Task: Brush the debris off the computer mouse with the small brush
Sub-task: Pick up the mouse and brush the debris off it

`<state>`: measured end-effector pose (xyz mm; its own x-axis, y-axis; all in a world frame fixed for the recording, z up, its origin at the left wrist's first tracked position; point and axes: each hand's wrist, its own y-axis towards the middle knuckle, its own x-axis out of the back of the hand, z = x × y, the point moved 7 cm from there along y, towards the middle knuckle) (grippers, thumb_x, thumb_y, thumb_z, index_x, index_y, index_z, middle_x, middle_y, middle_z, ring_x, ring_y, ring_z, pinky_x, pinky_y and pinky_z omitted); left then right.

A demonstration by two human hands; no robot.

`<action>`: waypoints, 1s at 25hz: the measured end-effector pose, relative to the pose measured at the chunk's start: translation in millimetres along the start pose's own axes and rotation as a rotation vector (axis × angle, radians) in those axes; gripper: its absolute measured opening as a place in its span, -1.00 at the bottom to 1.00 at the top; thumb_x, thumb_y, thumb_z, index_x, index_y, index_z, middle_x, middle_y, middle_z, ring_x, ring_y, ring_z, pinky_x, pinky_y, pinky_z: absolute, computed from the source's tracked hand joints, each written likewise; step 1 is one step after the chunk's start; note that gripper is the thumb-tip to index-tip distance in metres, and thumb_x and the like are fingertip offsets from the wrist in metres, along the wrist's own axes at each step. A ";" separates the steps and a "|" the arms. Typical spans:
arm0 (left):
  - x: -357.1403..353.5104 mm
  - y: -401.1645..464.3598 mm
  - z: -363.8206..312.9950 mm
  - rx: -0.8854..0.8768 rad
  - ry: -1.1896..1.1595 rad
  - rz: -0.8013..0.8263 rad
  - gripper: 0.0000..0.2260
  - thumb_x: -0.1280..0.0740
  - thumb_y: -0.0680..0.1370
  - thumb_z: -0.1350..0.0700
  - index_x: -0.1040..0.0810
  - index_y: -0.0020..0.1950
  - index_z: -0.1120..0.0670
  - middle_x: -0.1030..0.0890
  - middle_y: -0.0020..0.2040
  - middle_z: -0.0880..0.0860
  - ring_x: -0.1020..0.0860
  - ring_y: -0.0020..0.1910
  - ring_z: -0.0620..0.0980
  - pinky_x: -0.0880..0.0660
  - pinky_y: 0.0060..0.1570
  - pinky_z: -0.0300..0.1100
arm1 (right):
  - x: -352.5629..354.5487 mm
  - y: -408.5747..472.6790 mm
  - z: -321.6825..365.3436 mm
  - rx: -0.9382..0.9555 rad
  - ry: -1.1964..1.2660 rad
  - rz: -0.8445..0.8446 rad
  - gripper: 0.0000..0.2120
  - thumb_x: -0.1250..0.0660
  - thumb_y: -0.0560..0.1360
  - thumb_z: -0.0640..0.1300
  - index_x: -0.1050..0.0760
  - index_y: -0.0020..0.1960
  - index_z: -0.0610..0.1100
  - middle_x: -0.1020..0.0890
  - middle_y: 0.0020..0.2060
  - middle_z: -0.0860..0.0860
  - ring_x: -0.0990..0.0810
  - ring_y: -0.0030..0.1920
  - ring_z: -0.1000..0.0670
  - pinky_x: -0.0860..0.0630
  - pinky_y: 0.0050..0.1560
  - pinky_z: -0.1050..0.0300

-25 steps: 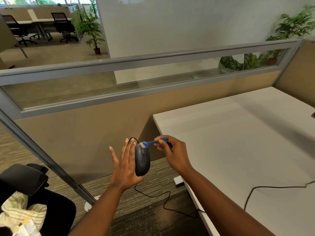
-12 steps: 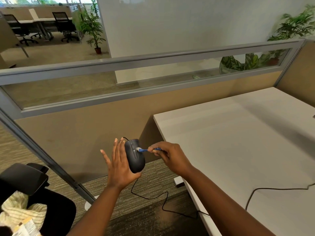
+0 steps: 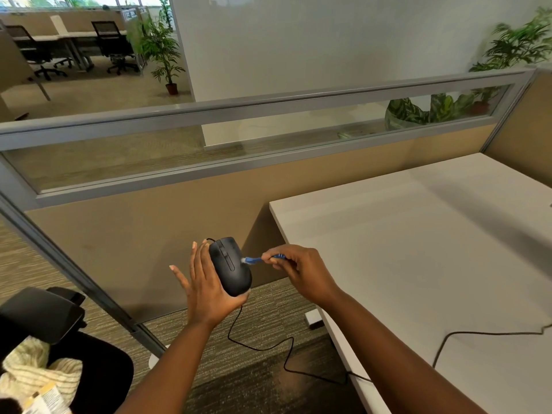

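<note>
Fig.: Your left hand (image 3: 209, 289) cradles the mouse (image 3: 230, 265) off the desk (image 3: 418, 249) edge, now rolled top-up vs. 1 s ago. Your right hand (image 3: 301, 268) pinches the brush (image 3: 257, 259), bristles dropped from the nose to the right button: sweeping is underway. No containers in view.

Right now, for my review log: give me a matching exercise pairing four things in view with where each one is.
Things:
1. computer mouse
2. small brush
3. mouse cable
4. office chair

Places:
A. pinched in the right hand
B. lower left corner
C. cradled in the left hand
D. hanging down, then up onto the white desk

Pairs: 1-C, 2-A, 3-D, 4-B
</note>
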<state>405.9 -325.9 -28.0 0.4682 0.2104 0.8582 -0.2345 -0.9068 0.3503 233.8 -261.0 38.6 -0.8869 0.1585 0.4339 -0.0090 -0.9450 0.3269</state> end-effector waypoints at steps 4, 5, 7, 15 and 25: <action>1.2 5.0 4.9 0.095 0.020 0.002 0.13 -0.59 0.07 -0.18 -0.12 0.44 0.27 -0.23 0.45 0.23 -0.08 0.47 0.17 0.23 0.28 0.41 | -11.3 -4.4 0.7 -0.004 -0.051 0.059 -0.82 -0.26 0.50 -0.27 -0.58 0.04 -0.14 -0.66 -0.05 -0.11 -0.61 -0.07 0.01 -0.59 -0.01 0.05; 1.6 6.1 6.3 0.113 0.026 0.008 0.14 -0.59 0.07 -0.19 -0.12 0.44 0.27 -0.22 0.44 0.24 -0.08 0.47 0.18 0.22 0.27 0.42 | -13.5 -5.7 0.3 -0.008 -0.054 0.070 -0.82 -0.26 0.50 -0.26 -0.58 0.04 -0.14 -0.66 -0.05 -0.12 -0.61 -0.08 -0.01 -0.58 -0.02 0.05; 1.5 6.8 9.0 0.130 0.035 0.018 0.15 -0.57 0.07 -0.22 -0.10 0.44 0.28 -0.21 0.45 0.26 -0.07 0.47 0.18 0.24 0.27 0.41 | -19.7 -7.9 0.1 -0.019 -0.062 0.113 -0.83 -0.26 0.50 -0.26 -0.58 0.03 -0.15 -0.67 -0.07 -0.11 -0.61 -0.09 0.03 -0.55 -0.04 0.19; 0.2 -4.4 7.9 0.094 -0.032 0.028 0.14 -0.59 0.07 -0.18 -0.10 0.45 0.24 -0.21 0.45 0.24 -0.07 0.47 0.15 0.27 0.29 0.35 | 17.1 -17.0 -26.0 -0.436 0.380 -0.335 -0.90 -0.45 0.34 -0.29 -0.61 -0.24 -0.11 -0.65 -0.32 -0.04 -0.64 -0.31 0.08 -0.58 -0.28 0.31; -4.0 -11.2 -19.0 -0.145 -0.005 0.117 0.12 -0.43 0.06 -0.28 -0.12 0.41 0.30 -0.27 0.41 0.31 -0.11 0.42 0.13 0.15 0.24 0.47 | 5.0 -38.4 -44.7 -0.766 0.759 -0.353 -0.91 -0.33 0.45 -0.26 -0.57 -0.21 -0.25 -0.58 -0.37 -0.14 -0.58 -0.48 0.08 -0.55 -0.41 0.32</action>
<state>390.5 -309.6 -28.2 0.4347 0.1039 0.8946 -0.4080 -0.8628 0.2985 209.0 -236.7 -9.3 -0.8273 0.4827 -0.2874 -0.3628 -0.8497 -0.3827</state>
